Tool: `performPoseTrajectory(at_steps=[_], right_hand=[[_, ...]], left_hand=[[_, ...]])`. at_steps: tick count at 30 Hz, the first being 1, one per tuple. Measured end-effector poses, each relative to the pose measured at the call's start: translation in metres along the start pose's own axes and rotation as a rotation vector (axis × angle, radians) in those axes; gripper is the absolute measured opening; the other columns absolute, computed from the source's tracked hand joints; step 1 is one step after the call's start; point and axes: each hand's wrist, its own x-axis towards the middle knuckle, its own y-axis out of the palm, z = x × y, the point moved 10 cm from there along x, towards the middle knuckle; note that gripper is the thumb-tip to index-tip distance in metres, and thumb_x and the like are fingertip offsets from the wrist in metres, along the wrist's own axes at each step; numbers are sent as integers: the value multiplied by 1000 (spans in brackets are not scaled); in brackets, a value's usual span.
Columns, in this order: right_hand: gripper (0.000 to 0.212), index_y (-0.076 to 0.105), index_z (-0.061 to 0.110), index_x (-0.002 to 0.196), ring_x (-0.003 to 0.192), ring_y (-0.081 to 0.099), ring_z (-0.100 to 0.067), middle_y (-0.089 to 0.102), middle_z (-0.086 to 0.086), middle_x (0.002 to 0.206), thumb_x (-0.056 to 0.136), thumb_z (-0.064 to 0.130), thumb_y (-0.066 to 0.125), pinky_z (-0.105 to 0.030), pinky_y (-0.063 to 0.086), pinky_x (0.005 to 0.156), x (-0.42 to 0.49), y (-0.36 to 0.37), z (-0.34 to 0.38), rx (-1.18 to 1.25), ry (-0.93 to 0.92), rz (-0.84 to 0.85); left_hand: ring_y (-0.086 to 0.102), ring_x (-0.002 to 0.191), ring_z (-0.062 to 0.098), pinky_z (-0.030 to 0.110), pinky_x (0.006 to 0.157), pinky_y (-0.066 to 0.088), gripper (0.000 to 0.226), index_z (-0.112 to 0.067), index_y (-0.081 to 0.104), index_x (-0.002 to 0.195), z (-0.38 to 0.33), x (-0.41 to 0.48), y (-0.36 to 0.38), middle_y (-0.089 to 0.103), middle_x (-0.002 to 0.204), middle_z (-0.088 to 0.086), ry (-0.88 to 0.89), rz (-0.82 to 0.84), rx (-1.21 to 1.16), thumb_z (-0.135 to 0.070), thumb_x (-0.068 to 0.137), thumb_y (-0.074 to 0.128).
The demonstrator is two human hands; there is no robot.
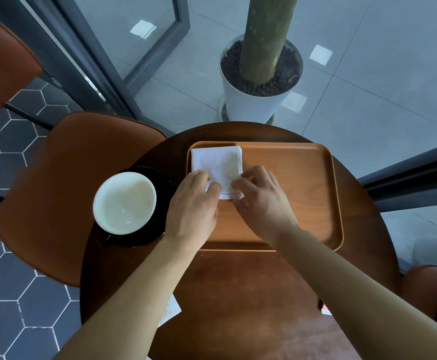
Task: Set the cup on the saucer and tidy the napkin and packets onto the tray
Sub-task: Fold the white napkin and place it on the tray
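A folded white napkin [216, 162] lies in the far left corner of the wooden tray [303, 183]. My left hand [192, 206] pinches the napkin's near left corner. My right hand [262, 201] pinches its near right corner. Left of the tray, a cup [124, 202] with a white inside and dark outside stands on a black saucer [164, 183]. I see no packets on the tray or table top.
The round dark wooden table [251, 294] carries the tray and saucer. A brown chair [56, 193] sits at the left, another chair [430, 289] at the right. A white plant pot [253, 105] stands beyond a glass pane. White paper [170, 309] shows below the table's left edge.
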Motion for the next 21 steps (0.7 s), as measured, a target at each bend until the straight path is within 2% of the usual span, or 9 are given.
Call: performPoseTrajectory(at_steps=[2, 4, 6, 8, 11, 16, 21], right_hand=[[39, 66, 14, 121, 104, 53, -34, 56, -12, 129, 85, 28, 73, -45, 54, 82, -1, 1, -4, -19, -8, 15], [50, 53, 17, 140, 129, 45, -32, 44, -7, 151, 95, 38, 60, -43, 46, 100, -1, 0, -8, -31, -24, 14], [56, 37, 15, 151, 149, 24, -26, 27, -2, 163, 102, 39, 45, -45, 33, 115, 3, 3, -13, -61, -25, 23], [60, 22, 13, 157, 154, 4, -21, 10, -1, 167, 104, 41, 34, -45, 19, 123, 9, 13, -17, -154, -31, 93], [63, 12, 9, 158, 154, -5, -20, 0, -5, 167, 105, 42, 26, -45, 11, 124, 16, 30, -17, -270, -76, 196], [67, 12, 6, 157, 154, -2, -24, 3, -10, 166, 104, 48, 14, -46, 11, 124, 18, 38, -19, -379, -108, 237], [70, 6, 10, 158, 153, -8, -27, -4, -8, 167, 104, 54, 10, -50, 5, 124, 16, 42, -21, -409, -74, 273]], left_hand=[[53, 124, 33, 43, 102, 49, 26, -8, 68, 101, 1, 2, -4, 61, 116, 14, 21, -43, -28, -22, 80, 71], [43, 136, 35, 49, 114, 37, 32, -7, 65, 108, 0, 5, -9, 58, 125, 16, 46, -105, -32, -28, 85, 61], [31, 145, 38, 51, 119, 28, 45, -4, 55, 130, 1, 13, -9, 46, 144, 21, 22, -122, -4, -27, 92, 54], [15, 151, 38, 51, 122, 19, 61, -3, 34, 150, 4, 21, 2, 24, 160, 22, -22, -55, 46, -32, 98, 45], [-1, 154, 34, 48, 124, 10, 71, -5, 9, 157, 12, 25, 23, 2, 165, 20, -48, 67, 131, -44, 101, 29], [-6, 154, 31, 48, 124, 5, 74, -7, 2, 158, 15, 25, 37, -2, 166, 18, -55, 109, 160, -49, 100, 21], [-12, 153, 30, 49, 124, 3, 75, -8, -4, 157, 16, 26, 42, -8, 165, 17, -57, 148, 167, -50, 100, 22]])
